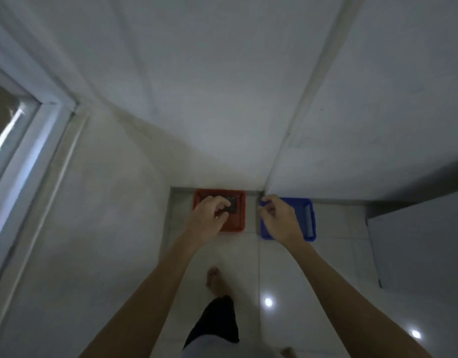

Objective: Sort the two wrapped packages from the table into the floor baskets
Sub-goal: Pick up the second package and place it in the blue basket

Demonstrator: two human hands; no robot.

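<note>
A red basket and a blue basket stand side by side on the tiled floor against the wall. My left hand hovers over the red basket, its fingers curled around the left edge of a dark wrapped package that shows just inside the basket's outline. Over the left part of the blue basket, my right hand has its fingers curled and its palm facing down. Nothing is visible in that hand, and what is under it is hidden. No second package is in sight.
The baskets sit in a corner where white walls meet. A window frame runs along the left. A grey panel stands at the right. My bare foot and dark-clothed leg are on the glossy tiles below the hands.
</note>
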